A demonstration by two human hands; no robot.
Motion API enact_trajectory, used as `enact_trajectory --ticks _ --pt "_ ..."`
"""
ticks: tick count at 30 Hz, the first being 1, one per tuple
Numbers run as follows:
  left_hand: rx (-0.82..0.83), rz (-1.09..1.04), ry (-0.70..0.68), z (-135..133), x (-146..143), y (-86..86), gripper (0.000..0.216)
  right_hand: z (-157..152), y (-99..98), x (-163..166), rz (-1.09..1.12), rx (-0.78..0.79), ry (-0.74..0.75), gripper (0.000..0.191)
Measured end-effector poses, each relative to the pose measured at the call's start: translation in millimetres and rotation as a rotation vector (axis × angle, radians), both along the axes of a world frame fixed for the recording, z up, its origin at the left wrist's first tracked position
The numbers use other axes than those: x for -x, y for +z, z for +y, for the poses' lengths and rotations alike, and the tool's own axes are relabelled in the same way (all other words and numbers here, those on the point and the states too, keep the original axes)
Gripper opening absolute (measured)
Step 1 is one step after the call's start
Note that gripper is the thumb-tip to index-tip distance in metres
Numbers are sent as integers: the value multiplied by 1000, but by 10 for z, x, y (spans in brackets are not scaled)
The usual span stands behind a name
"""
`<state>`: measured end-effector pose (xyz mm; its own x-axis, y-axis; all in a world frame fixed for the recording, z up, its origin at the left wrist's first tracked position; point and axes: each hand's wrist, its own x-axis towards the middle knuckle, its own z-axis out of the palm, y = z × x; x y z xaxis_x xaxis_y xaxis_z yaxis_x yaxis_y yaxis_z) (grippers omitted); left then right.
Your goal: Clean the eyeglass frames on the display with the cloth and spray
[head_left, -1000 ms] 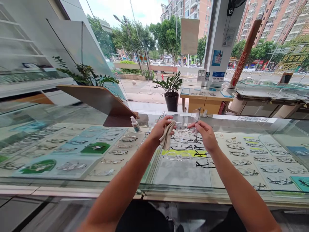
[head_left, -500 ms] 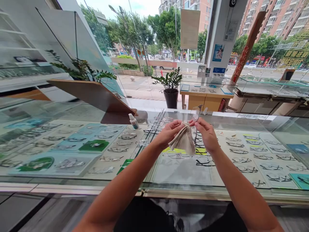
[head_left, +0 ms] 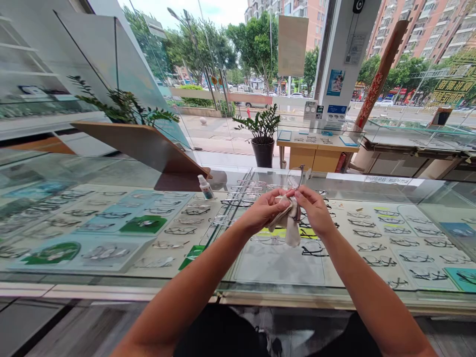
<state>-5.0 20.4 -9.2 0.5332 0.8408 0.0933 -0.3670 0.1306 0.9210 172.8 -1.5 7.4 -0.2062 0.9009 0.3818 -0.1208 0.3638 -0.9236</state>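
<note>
Above the glass counter, my left hand (head_left: 268, 207) is closed on a beige cleaning cloth (head_left: 293, 232), whose loose end hangs down between my hands. My right hand (head_left: 314, 208) pinches a pair of thin-rimmed eyeglasses (head_left: 295, 177), held upright with a clear lens sticking up above the fingertips. Both hands meet at the glasses, and the cloth is bunched against their lower part. My fingers and the cloth hide much of the frame. A small white spray bottle (head_left: 206, 187) stands on the counter to the left of my hands.
The glass display counter (head_left: 278, 265) spans the width in front of me, with rows of eyeglasses (head_left: 193, 210) under and around it. A slanted brown board (head_left: 137, 148) stands at the back left. Beyond are a potted plant (head_left: 263, 148) and a wooden table (head_left: 318, 153) near the window.
My hands have drawn closer together, the right one moving slightly left with the glasses. The cloth, spread wider before, is now bunched up against the glasses.
</note>
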Motion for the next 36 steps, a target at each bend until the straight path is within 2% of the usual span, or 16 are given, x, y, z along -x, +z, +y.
enact_trajectory --ticks 3,9,13,20,24,28,33,36 --pt "-2 8 17 4 -13 -28 54 4 -24 18 21 26 11 46" --pt "46 38 -14 -9 -38 -61 58 40 -71 40 45 -20 -39 43" --pt "-36 133 -35 -6 -27 -66 51 32 -71 44 92 47 -5 42" --pt "-135 153 -16 -26 -11 -52 46 16 -71 63 153 127 41 48" --pt "-139 140 1 -53 -11 -41 57 26 -85 69 157 83 26 47" --pt "-167 174 -40 -50 -7 -12 46 22 -77 63 142 44 34 42" --pt "-215 229 -75 -41 -7 -11 50 10 -66 85 116 29 29 42" --pt "-230 191 -35 -57 -22 -13 49 9 -54 83 178 34 2 32"
